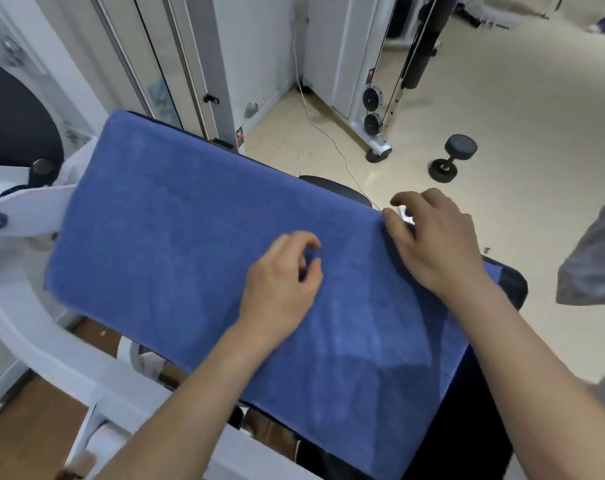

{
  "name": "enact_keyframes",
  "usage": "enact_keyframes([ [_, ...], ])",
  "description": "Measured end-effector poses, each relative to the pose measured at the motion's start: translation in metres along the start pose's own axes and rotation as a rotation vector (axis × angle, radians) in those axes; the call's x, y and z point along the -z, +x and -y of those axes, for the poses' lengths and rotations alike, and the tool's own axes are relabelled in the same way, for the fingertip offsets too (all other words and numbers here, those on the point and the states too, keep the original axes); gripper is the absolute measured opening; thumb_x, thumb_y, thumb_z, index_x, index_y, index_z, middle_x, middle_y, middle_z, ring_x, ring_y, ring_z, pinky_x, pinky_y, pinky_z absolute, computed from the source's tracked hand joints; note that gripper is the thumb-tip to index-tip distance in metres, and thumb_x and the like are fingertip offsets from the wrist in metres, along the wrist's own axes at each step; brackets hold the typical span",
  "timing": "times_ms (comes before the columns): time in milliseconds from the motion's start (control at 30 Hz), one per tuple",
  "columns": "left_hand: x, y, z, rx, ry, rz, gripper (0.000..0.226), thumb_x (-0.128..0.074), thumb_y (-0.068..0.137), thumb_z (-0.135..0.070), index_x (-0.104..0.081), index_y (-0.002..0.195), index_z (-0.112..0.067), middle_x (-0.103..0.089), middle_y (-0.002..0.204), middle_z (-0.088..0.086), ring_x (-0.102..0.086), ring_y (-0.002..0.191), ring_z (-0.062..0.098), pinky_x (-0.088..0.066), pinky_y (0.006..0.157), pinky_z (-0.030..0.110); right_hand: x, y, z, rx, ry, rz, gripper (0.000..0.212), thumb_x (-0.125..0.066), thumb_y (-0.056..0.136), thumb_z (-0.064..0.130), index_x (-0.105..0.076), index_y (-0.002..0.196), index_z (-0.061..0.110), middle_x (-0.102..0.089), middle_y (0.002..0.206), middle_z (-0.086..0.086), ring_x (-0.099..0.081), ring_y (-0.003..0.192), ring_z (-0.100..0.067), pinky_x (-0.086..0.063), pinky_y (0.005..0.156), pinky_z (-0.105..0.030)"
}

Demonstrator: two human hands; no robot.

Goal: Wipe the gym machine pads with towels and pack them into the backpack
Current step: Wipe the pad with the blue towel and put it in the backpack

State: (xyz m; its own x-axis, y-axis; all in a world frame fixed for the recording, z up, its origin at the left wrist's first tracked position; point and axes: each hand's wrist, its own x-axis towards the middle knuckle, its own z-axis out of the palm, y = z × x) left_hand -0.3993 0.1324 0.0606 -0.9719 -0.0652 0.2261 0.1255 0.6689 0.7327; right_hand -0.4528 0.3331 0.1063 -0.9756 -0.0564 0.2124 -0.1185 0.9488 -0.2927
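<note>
A blue towel (204,244) covers the dark machine pad (512,282) mid-frame — left hand (280,282) rests on it, fingers loosely curled; right hand (429,244) pinches its right edge. A dumbbell (451,157) lies on the beige floor (536,116), upper right.

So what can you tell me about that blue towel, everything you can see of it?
The blue towel looks like soft terry cloth, spread flat and smooth over a dark gym machine pad, covering nearly all of it. Its near edge hangs over the pad's side. The left hand rests on its middle with fingers curled; the right hand pinches its far right corner.
</note>
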Motion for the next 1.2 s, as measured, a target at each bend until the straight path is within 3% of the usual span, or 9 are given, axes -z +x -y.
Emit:
enact_keyframes([
  [133,-0.045,-0.06,-0.031,-0.157,-0.01,0.15,0.006,-0.053,0.087,-0.029,-0.057,0.092,-0.027,-0.054,0.083,-0.007,-0.059,0.067,0.017,-0.051,0.057,0.038,0.014,-0.044,-0.03,-0.124,-0.014,-0.079,0.03,-0.055,0.093,0.034,-0.062,0.118,0.019,-0.056,0.116,-0.01,-0.049,0.11,-0.034,-0.036,0.09,-0.049],
  [433,-0.077,-0.096,-0.062,-0.293,0.11,0.191,0.012,-0.053,0.087,-0.034,-0.059,0.092,-0.025,-0.055,0.083,-0.005,-0.058,0.066,0.017,-0.049,0.049,0.033,0.017,-0.071,-0.05,-0.229,-0.037,-0.132,0.033,-0.062,0.089,0.036,-0.065,0.114,0.014,-0.054,0.107,-0.016,-0.047,0.1,-0.038,-0.041,0.084,-0.046],
  [600,-0.093,-0.114,-0.075,-0.289,0.331,0.203,0.035,-0.062,0.071,-0.051,-0.054,0.093,-0.024,-0.052,0.081,-0.004,-0.055,0.07,0.015,-0.043,0.055,0.031,0.021,-0.072,-0.052,-0.156,0.07,-0.101,0.027,-0.064,0.09,0.024,-0.064,0.109,0.005,-0.054,0.105,-0.017,-0.051,0.095,-0.037,-0.039,0.078,-0.036],
  [767,-0.102,-0.127,-0.08,-0.278,0.389,0.15,0.03,-0.06,0.069,-0.047,-0.049,0.075,-0.019,-0.049,0.077,-0.001,-0.049,0.068,0.019,-0.038,0.055,0.033,0.028,-0.07,-0.045,-0.154,0.116,-0.02,0.014,-0.057,0.093,0.026,-0.05,0.092,0.014,-0.056,0.079,-0.005,-0.046,0.069,-0.03,-0.032,0.063,-0.035],
  [933,-0.106,-0.131,-0.08,-0.292,0.39,0.104,0.019,-0.061,0.066,-0.033,-0.051,0.07,-0.017,-0.05,0.072,0.001,-0.048,0.064,0.021,-0.037,0.054,0.033,0.037,-0.069,-0.053,-0.321,0.467,0.002,0.014,-0.067,0.087,0.027,-0.058,0.092,0.018,-0.065,0.077,0.001,-0.057,0.07,-0.021,-0.042,0.065,-0.031],
  [1033,-0.1,-0.131,-0.08,-0.291,0.368,0.138,0.008,-0.053,0.068,-0.024,-0.051,0.072,-0.017,-0.051,0.071,0.0,-0.049,0.06,0.017,-0.037,0.05,0.027,0.043,-0.067,-0.061,-0.419,0.741,-0.025,0.022,-0.073,0.084,0.024,-0.062,0.103,0.02,-0.06,0.068,0.002,-0.054,0.054,-0.011,-0.047,0.056,-0.028],
  [1100,-0.094,-0.13,-0.083,-0.241,0.335,0.193,0.013,-0.056,0.064,-0.02,-0.047,0.074,-0.018,-0.051,0.069,-0.003,-0.049,0.057,0.014,-0.031,0.048,0.023,0.045,-0.067,-0.063,-0.476,0.899,-0.045,0.023,-0.071,0.086,0.019,-0.061,0.106,0.025,-0.052,0.063,-0.002,-0.047,0.05,-0.012,-0.045,0.048,-0.025],
  [1200,-0.091,-0.13,-0.087,-0.112,0.277,0.225,0.032,-0.064,0.058,-0.011,-0.042,0.079,-0.019,-0.05,0.065,-0.004,-0.041,0.051,0.013,-0.025,0.048,0.023,0.044,-0.069,-0.063,-0.524,1.035,-0.124,0.026,-0.066,0.087,0.014,-0.057,0.093,0.037,-0.046,0.069,-0.011,-0.042,0.058,-0.02,-0.039,0.052,-0.029],
])
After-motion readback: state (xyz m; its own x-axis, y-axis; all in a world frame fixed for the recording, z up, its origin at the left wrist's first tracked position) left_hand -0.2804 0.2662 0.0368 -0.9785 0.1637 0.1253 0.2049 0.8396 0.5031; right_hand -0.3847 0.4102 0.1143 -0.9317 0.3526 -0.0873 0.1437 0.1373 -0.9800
